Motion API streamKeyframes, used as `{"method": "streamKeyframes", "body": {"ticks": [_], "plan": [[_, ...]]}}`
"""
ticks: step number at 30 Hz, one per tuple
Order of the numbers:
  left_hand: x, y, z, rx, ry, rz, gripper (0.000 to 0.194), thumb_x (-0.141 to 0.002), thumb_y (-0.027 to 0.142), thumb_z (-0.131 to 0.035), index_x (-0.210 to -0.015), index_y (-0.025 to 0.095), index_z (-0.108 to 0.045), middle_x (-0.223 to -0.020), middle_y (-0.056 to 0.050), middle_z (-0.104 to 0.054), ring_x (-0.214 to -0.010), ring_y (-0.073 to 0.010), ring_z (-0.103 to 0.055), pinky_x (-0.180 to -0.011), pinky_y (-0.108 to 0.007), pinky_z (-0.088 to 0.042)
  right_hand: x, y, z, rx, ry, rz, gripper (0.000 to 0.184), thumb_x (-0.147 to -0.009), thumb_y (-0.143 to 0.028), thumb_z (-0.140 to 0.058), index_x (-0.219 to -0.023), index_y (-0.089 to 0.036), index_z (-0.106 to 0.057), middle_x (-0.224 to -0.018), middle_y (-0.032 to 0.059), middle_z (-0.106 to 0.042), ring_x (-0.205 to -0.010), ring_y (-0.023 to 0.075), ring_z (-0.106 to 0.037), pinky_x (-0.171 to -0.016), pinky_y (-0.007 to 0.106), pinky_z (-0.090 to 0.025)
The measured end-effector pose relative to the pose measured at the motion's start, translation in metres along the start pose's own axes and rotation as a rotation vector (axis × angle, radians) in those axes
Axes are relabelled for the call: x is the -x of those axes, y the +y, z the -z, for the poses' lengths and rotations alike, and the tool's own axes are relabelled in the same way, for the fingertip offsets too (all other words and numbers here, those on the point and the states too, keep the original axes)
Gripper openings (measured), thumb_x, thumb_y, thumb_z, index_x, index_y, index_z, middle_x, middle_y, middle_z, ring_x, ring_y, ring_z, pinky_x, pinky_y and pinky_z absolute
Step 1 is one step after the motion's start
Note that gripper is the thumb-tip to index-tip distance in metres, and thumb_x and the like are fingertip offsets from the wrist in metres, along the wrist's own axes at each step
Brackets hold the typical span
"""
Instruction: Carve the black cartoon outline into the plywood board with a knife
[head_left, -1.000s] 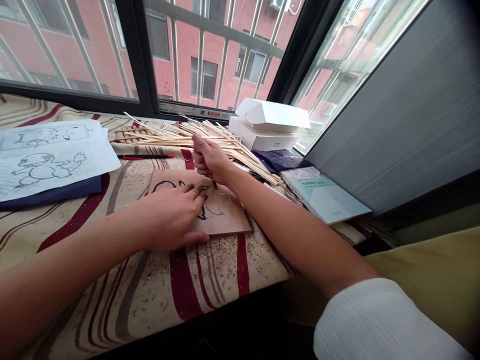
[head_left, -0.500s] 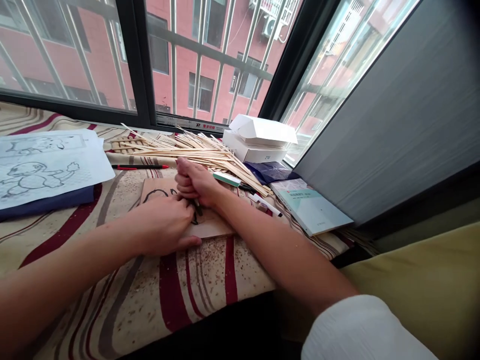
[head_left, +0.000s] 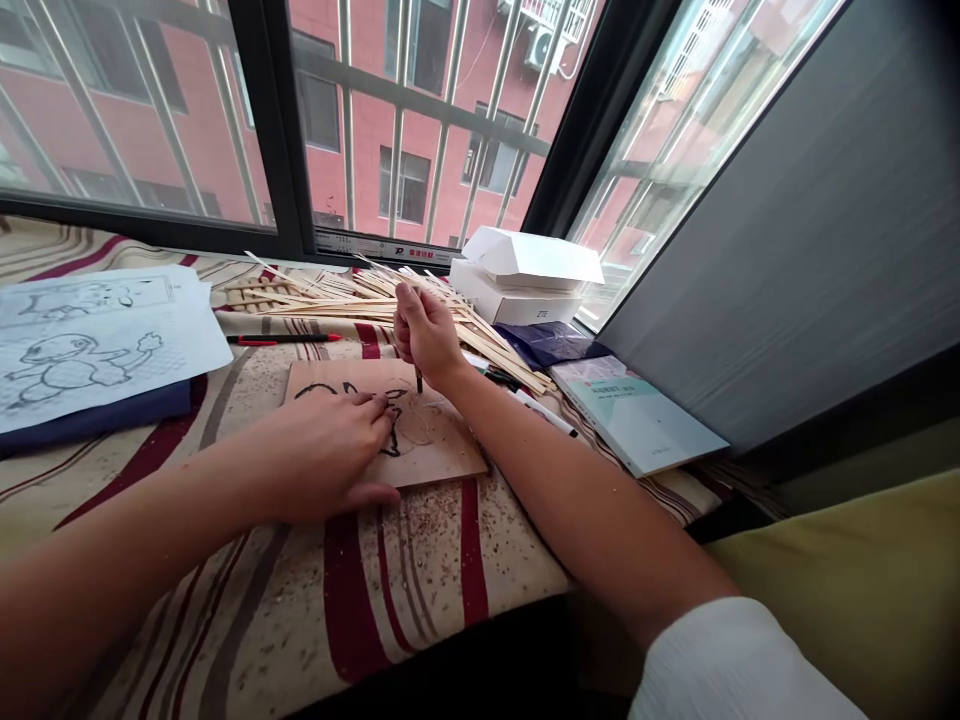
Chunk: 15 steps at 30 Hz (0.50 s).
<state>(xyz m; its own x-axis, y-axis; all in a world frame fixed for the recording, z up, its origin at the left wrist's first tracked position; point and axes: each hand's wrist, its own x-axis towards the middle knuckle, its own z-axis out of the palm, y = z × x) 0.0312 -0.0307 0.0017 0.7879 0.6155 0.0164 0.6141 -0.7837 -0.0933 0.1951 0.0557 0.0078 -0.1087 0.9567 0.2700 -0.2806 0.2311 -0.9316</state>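
My right hand (head_left: 426, 335) grips a thin dark carving tool (head_left: 418, 382), its tip pointing down onto a thin wooden board (head_left: 442, 445). The hand hides most of the tool. A black outline drawing marks the board's surface. My left hand (head_left: 322, 455) lies flat on the board's left part with its fingers apart, holding nothing and covering part of the drawing. Its fingertips sit close to the tool tip.
Fine wood shavings (head_left: 442, 535) speckle the striped cloth (head_left: 262, 620). Behind lie a heap of wooden strips (head_left: 375, 305), a red-and-black pen (head_left: 283, 339), and a printed cartoon sheet (head_left: 97, 345). White boxes (head_left: 517, 290) and a book (head_left: 637, 420) sit right, beside the window.
My right hand has risen from beside my left hand and moved right, now standing more upright with the tool on the board. My left hand stays on the board.
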Motion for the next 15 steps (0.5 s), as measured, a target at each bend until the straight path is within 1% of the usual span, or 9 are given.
{"method": "streamKeyframes", "body": {"ticks": [3,7,10,12,14,15], "plan": [[-0.002,0.002,0.007,-0.010,-0.039,0.017,0.078,-0.092,0.076,-0.055,-0.138,0.015,-0.070,-0.141,-0.023,-0.069,-0.128,-0.0407,-0.066,-0.106,-0.049,-0.050,-0.002,0.002,0.000,0.002,-0.046,-0.025,0.045,-0.106,-0.048,-0.057,-0.074,-0.026,-0.033,-0.052,-0.0107,-0.033,-0.043,0.0072,-0.020,-0.037,0.022,-0.020],[-0.004,0.008,0.013,-0.051,-0.118,0.036,0.080,-0.093,0.072,-0.058,-0.141,0.010,-0.067,-0.149,-0.026,-0.062,-0.129,-0.0440,-0.065,-0.104,-0.052,-0.053,-0.002,0.001,-0.001,0.015,-0.112,-0.039,0.045,-0.107,-0.047,-0.055,-0.073,-0.025,-0.035,-0.051,-0.0108,-0.033,-0.042,0.0065,-0.019,-0.037,0.021,-0.019],[-0.004,0.009,0.015,-0.058,-0.132,0.037,0.082,-0.093,0.073,-0.057,-0.145,0.009,-0.063,-0.153,-0.027,-0.057,-0.133,-0.0444,-0.062,-0.105,-0.052,-0.053,-0.001,0.002,-0.003,0.034,-0.177,-0.042,0.046,-0.106,-0.048,-0.055,-0.073,-0.025,-0.034,-0.052,-0.0110,-0.030,-0.044,0.0068,-0.018,-0.037,0.021,-0.019],[-0.005,0.009,0.015,-0.055,-0.137,0.043,0.082,-0.092,0.073,-0.058,-0.143,0.010,-0.064,-0.153,-0.027,-0.058,-0.133,-0.0433,-0.062,-0.105,-0.050,-0.053,-0.002,0.005,-0.004,0.067,-0.212,-0.041,0.046,-0.106,-0.048,-0.056,-0.073,-0.025,-0.034,-0.054,-0.0104,-0.030,-0.044,0.0070,-0.020,-0.038,0.020,-0.020],[-0.005,0.009,0.015,-0.042,-0.138,0.043,0.079,-0.091,0.072,-0.059,-0.140,0.011,-0.066,-0.151,-0.026,-0.060,-0.132,-0.0419,-0.063,-0.105,-0.049,-0.052,-0.007,0.012,-0.005,0.138,-0.206,-0.008,0.046,-0.106,-0.048,-0.056,-0.072,-0.024,-0.035,-0.056,-0.0090,-0.033,-0.046,0.0072,-0.024,-0.040,0.020,-0.024],[-0.006,0.009,0.014,-0.035,-0.137,0.042,0.078,-0.092,0.072,-0.059,-0.139,0.011,-0.067,-0.150,-0.026,-0.061,-0.131,-0.0416,-0.064,-0.105,-0.049,-0.052,-0.011,0.016,-0.004,0.187,-0.176,0.025,0.047,-0.106,-0.048,-0.056,-0.071,-0.024,-0.035,-0.056,-0.0081,-0.034,-0.047,0.0073,-0.028,-0.042,0.020,-0.026]]}}
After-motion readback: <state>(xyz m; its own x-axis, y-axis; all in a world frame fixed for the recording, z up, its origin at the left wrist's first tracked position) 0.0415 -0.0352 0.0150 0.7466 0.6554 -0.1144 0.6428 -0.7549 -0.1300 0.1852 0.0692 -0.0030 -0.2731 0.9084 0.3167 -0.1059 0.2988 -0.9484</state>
